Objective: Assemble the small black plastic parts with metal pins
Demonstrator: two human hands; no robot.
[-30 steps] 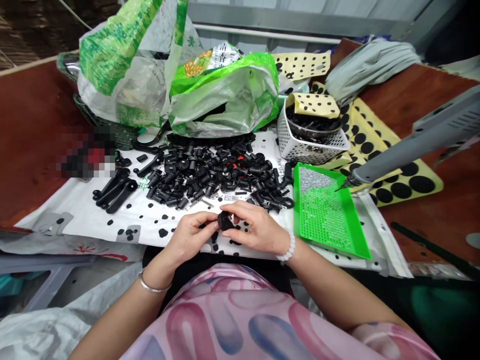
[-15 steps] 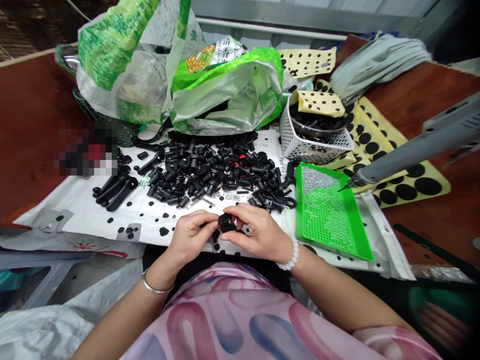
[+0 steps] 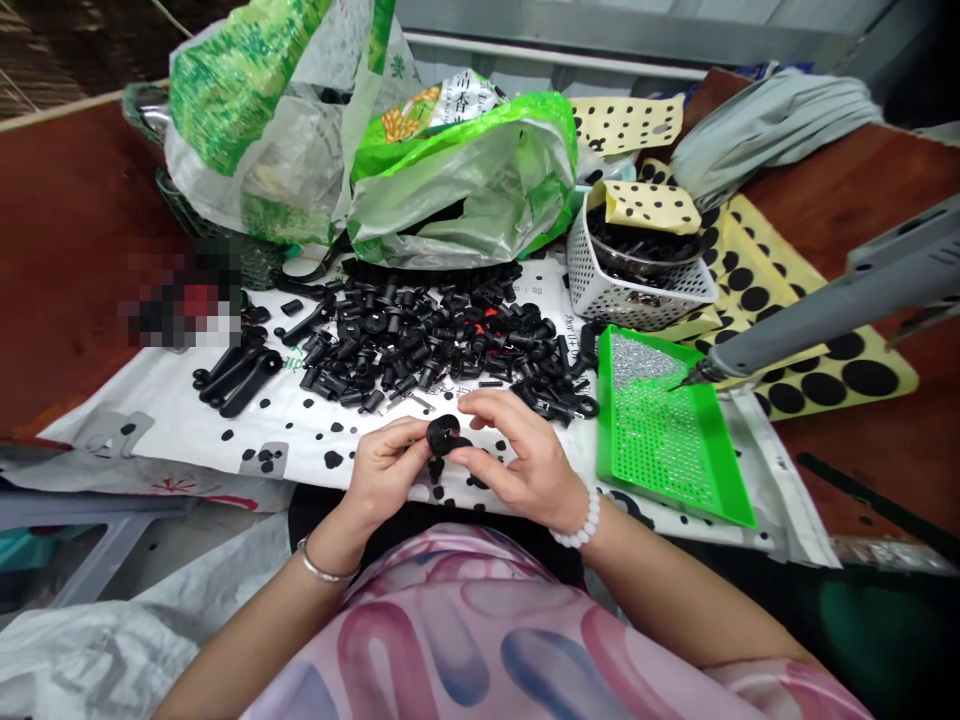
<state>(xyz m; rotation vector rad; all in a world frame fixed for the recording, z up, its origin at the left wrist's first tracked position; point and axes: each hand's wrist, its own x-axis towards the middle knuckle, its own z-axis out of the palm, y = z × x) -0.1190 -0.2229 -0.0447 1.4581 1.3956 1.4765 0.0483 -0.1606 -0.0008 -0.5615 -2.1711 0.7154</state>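
Observation:
Between the thumb and forefinger of my left hand [image 3: 390, 462] is a small black round plastic part [image 3: 442, 436], held in front of me over the white sheet [image 3: 315, 420]. My right hand [image 3: 525, 455] is close on the other side. Its thumb tip reaches the part's edge, while the forefinger is lifted away, leaving a gap between them. Just beyond both hands lies a heap of black plastic parts [image 3: 397, 345], many of them short cylinders. Several black handle-like levers [image 3: 244, 375] rest to the left of the heap.
A green perforated tray [image 3: 675, 450] of small silvery pieces sits at the right, under a grey power screwdriver [image 3: 810, 320]. Behind it stand a white basket [image 3: 637, 300] and yellow sheets of black round stickers [image 3: 795, 380]. Green-and-white plastic bags [image 3: 465, 215] line the back.
My right forefinger has lifted off the black part, and the right hand has opened. The left hand still holds the part. The view has shifted slightly.

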